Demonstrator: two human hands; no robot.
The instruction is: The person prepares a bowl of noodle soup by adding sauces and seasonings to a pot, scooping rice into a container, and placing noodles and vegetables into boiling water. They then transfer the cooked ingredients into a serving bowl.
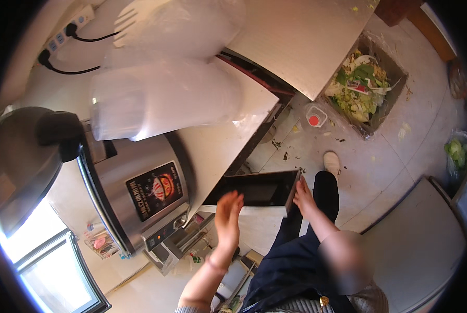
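A drawer with a dark interior stands pulled out from under the pale worktop. My right hand has its fingers on the outer end of the drawer's front panel. Over the drawer's near side edge, close to the worktop, is my left hand, slightly blurred, with its fingers raised and nothing visible in them. What lies inside the drawer is too dark to tell.
A large steel electric cooker stands on the worktop, beside stacked clear plastic containers. On the floor are a plastic jug with a red cap, a lined box of vegetable scraps and scattered leaf bits. A grey surface is at the right.
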